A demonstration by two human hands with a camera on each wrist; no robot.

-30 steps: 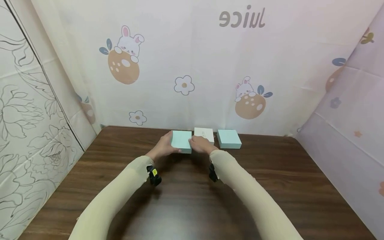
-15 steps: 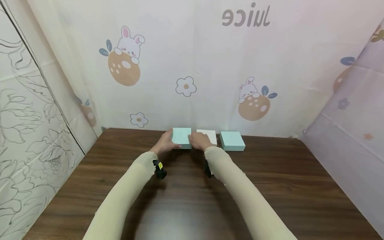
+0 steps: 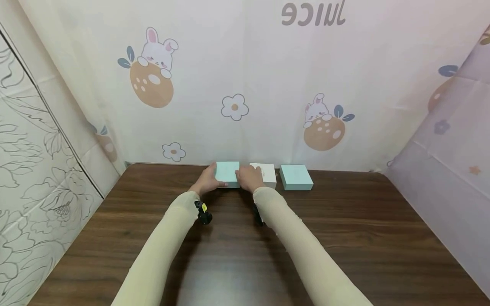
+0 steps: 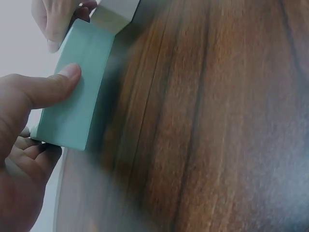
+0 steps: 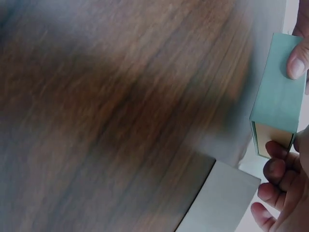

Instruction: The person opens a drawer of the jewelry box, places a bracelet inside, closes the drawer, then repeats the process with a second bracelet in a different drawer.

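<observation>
A mint-green box (image 3: pixel 227 173) stands near the table's back edge, held between both hands. My left hand (image 3: pixel 207 180) grips its left end, thumb laid across the front face and fingers around the far side. At its right end is my right hand (image 3: pixel 249 177), its curled fingers (image 5: pixel 275 169) pinching by the edge, where a tan inner panel (image 5: pixel 273 137) shows within the green shell. Just right of that, a white box (image 3: pixel 268 174) with small print is partly covered by the right hand. Farther right sits a second mint-green box (image 3: pixel 296 177), untouched.
The dark wood table (image 3: pixel 237 255) meets a printed curtain (image 3: pixel 199 85) right behind the boxes. More curtain hangs along the left and right sides. Black wrist cameras (image 3: pixel 203 213) sit under both sleeves.
Both hands have shifted the held mint-green box slightly back toward the curtain and a little left. The gap to the white box has widened, and more of the white box shows.
</observation>
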